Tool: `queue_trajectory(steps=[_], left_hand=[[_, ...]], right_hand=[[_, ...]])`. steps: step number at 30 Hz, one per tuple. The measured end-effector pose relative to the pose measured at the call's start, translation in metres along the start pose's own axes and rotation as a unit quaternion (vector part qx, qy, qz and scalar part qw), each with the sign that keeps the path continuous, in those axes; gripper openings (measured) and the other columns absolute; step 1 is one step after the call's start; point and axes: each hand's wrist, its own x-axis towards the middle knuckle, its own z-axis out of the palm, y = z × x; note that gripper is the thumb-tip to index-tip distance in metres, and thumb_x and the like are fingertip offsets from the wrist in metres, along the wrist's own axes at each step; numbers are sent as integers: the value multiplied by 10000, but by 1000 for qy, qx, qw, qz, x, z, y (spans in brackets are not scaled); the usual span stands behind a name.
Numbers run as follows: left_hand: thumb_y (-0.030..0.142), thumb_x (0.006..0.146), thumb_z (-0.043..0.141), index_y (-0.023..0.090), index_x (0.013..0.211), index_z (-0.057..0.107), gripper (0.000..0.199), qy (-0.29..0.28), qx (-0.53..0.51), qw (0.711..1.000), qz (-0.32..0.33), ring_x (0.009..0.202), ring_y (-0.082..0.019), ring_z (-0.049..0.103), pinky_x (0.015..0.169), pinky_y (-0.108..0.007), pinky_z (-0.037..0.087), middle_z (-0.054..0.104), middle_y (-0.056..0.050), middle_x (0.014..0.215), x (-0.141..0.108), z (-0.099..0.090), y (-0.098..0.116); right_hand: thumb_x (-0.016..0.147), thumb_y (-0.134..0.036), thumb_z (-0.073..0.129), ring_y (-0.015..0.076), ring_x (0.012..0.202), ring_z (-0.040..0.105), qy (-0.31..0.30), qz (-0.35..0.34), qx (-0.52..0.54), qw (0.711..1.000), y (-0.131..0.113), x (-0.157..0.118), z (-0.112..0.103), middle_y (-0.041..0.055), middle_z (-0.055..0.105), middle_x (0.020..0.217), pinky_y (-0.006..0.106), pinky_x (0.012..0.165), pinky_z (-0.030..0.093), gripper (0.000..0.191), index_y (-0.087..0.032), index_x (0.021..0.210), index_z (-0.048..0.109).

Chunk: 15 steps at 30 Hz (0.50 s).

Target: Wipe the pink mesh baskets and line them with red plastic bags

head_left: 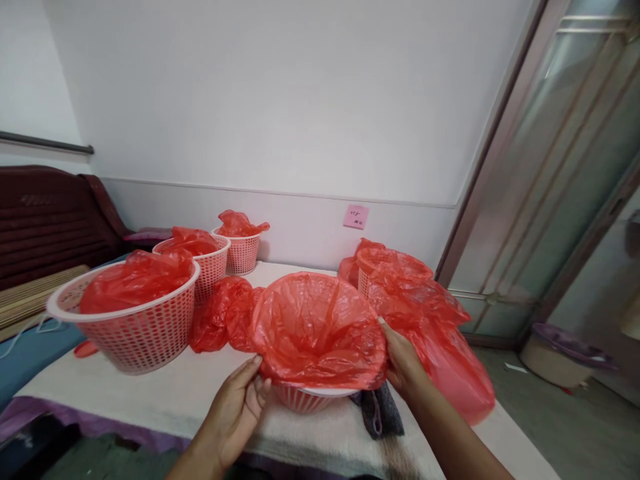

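A red plastic bag (320, 320) lines a small basket (307, 399) in front of me, its mouth spread wide and folded over the rim. My right hand (400, 353) grips the bag and rim on the right side, thumb on top and fingers hidden beneath. At the front left edge is my left hand (240, 403), its thumb and curled fingers apart, fingertips at the bag's edge. Only the basket's ribbed lower part shows under the bag. A dark cloth (379, 410) lies beside the basket, under my right wrist.
On the left stand a large pink basket (135, 333), a middle basket (213, 270) and a small back basket (243, 253), all holding red bags. Crumpled red bags (220, 313) lie between. Another bag-draped basket (363, 270) stands right. A pink note (356, 217) is on the wall.
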Motion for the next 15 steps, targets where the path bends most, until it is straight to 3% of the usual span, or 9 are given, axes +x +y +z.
queue_trajectory(steps=[4,11,15], left_hand=[[22,857,552,119,796,626,136,-21,28,999,33,479,-76,615,451,-155,529,670,-14,675,4,-4,-13],[54,789,648,138,802,621,89,-42,59,995,67,539,-82,608,505,-175,526,665,-12,725,16,-7,-16],[106,784,682,146,820,623,80,-43,68,993,85,521,-69,574,471,-156,480,645,8,711,22,-5,-17]], right_hand=[[735,-341,749,231,714,718,-5,4,8,1000,0,3,2,76,768,846,329,595,605,218,-203,901,715],[728,-392,739,205,683,696,-34,0,17,999,3,1,10,45,759,872,285,487,537,267,-236,937,685],[717,-462,742,162,488,600,-30,-21,-1,999,8,4,11,-4,704,651,247,365,414,323,-233,933,665]])
